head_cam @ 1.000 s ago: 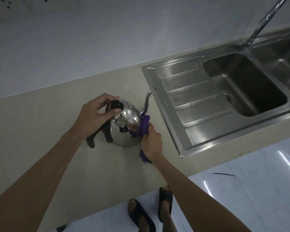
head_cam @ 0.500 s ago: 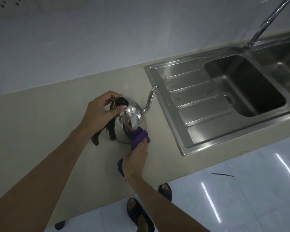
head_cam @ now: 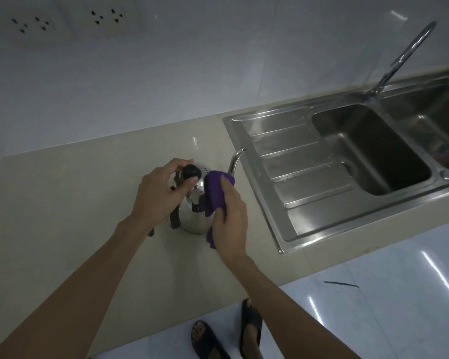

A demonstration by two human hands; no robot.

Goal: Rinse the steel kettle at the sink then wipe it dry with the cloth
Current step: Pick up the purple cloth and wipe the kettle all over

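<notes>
The steel kettle [head_cam: 195,218] stands upright on the beige counter [head_cam: 62,203], its thin curved spout [head_cam: 235,160] pointing toward the sink. My left hand [head_cam: 161,193] pinches the black lid knob [head_cam: 191,172] from above. My right hand [head_cam: 230,216] presses a purple cloth [head_cam: 215,190] against the kettle's upper right side, near the base of the spout. The cloth's tail hangs below my palm. The kettle's dark handle shows under my left wrist.
A stainless sink [head_cam: 309,177] with a ribbed drainboard and deep basin lies right of the kettle, with a tall curved tap [head_cam: 405,58] behind it. Wall sockets [head_cam: 70,22] sit top left. The counter's front edge runs near my sandalled feet [head_cam: 228,330].
My right hand has carried the cloth up from the kettle's lower front to its upper right side by the spout. My left hand stays on the lid knob.
</notes>
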